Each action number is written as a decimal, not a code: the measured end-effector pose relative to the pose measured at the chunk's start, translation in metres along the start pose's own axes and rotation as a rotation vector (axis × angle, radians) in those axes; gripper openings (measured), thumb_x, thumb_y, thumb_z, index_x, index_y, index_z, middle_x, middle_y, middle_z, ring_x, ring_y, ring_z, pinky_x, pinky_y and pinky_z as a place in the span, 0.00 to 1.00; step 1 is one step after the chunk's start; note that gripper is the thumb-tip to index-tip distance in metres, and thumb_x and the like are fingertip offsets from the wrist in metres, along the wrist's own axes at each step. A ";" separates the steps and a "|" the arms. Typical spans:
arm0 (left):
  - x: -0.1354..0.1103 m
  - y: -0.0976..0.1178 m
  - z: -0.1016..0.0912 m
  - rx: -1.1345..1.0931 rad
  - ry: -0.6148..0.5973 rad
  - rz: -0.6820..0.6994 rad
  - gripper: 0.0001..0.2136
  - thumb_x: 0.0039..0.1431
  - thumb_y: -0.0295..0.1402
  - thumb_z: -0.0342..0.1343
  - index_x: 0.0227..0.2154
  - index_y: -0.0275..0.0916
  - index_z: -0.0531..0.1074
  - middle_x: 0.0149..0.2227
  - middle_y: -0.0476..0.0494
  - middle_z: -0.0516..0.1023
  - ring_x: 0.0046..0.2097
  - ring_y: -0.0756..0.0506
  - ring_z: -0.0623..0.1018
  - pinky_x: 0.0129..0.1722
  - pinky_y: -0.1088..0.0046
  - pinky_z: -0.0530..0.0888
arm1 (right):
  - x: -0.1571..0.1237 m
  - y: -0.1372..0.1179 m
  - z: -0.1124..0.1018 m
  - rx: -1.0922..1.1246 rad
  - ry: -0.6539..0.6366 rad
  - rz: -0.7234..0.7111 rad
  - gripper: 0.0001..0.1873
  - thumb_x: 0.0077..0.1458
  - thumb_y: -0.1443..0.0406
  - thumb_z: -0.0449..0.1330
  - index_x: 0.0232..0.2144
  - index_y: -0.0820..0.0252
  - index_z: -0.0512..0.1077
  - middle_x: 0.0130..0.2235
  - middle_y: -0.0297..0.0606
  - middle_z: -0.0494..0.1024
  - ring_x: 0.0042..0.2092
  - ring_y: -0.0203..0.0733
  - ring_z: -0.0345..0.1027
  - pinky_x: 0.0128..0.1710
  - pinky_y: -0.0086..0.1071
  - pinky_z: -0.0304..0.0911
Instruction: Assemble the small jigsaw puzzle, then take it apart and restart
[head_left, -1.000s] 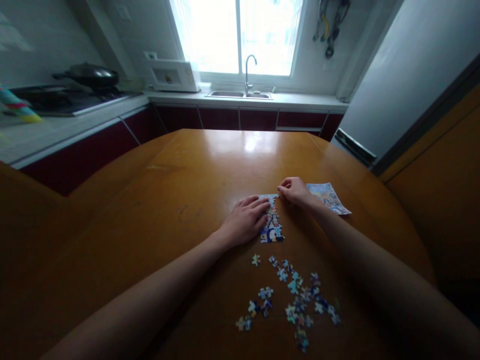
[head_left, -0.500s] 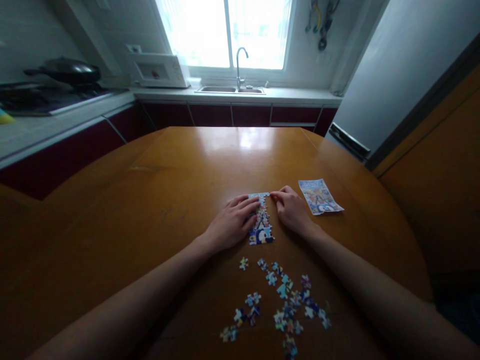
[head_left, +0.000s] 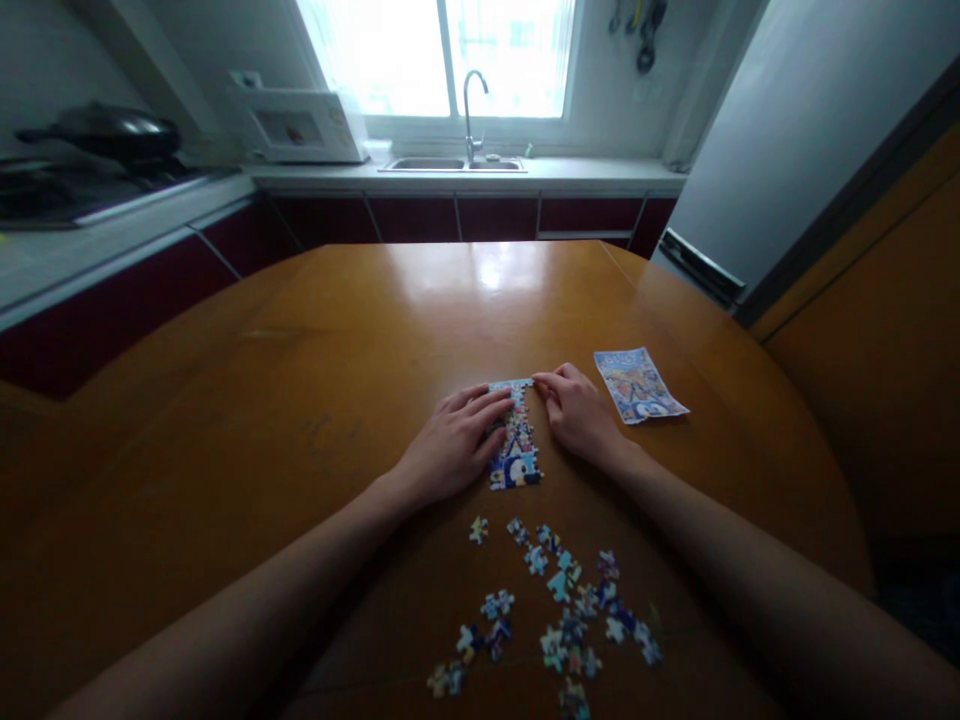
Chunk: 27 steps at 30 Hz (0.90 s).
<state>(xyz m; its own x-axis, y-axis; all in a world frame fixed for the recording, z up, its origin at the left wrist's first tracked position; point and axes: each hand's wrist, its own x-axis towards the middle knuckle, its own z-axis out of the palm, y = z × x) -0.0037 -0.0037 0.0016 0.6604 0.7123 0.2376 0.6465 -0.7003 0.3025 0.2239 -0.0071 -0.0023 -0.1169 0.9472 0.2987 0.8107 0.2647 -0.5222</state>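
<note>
- Head view, item one: bench point(head_left: 300, 540), brown wood with a glossy far end, carrying everything listed up to item seven.
- Item two: joined puzzle section point(head_left: 517, 472), a narrow upright strip near the middle of the bench, lying flat between the hands; its left part is mostly covered. Top edge appears straight; right edge shows open tabs and notches.
- Item three: left hand point(head_left: 457, 440), palm down, fingers extended and slightly parted, resting over the strip's left side; nothing gripped.
- Item four: right hand point(head_left: 579, 412), fingers curled, thumb and index finger close together at the strip's upper right corner. Whether a piece is pinched there cannot be told.
- Item five: loose pieces point(head_left: 574, 622), a scattered heap on the near side of the strip, plus a smaller cluster point(head_left: 471, 645) to its left and one single piece point(head_left: 478, 530) lying apart. All appear unjoined.
- Item six: printed sheet point(head_left: 639, 384), slightly creased, face up beyond the right hand, apart from it.
- Item seven: state of completion, as judged: one strip assembled, the ragged right side unfinished, a good number of pieces left to place.
- Item eight, background: sink point(head_left: 427, 164), faucet point(head_left: 469, 118), microwave point(head_left: 300, 125), dark pan point(head_left: 116, 130).
</note>
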 end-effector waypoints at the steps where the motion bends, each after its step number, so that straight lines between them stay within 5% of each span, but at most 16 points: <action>1: 0.000 0.000 0.000 -0.004 0.001 0.001 0.19 0.71 0.40 0.49 0.62 0.46 0.68 0.66 0.48 0.68 0.67 0.39 0.64 0.66 0.50 0.63 | 0.000 0.000 0.000 0.004 0.006 0.003 0.15 0.66 0.69 0.52 0.48 0.61 0.77 0.43 0.46 0.75 0.46 0.47 0.70 0.49 0.36 0.63; 27: 0.000 -0.005 0.002 -0.102 0.078 0.012 0.18 0.70 0.35 0.51 0.61 0.46 0.68 0.63 0.46 0.72 0.66 0.41 0.67 0.66 0.49 0.66 | 0.001 0.001 -0.001 0.085 0.026 0.047 0.12 0.63 0.72 0.54 0.41 0.62 0.78 0.42 0.44 0.76 0.44 0.43 0.71 0.47 0.35 0.64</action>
<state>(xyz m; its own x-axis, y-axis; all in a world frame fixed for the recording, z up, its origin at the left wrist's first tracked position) -0.0061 -0.0004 -0.0017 0.6333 0.7084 0.3116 0.5940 -0.7030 0.3911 0.2258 -0.0065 -0.0018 -0.0635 0.9542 0.2924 0.7631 0.2352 -0.6019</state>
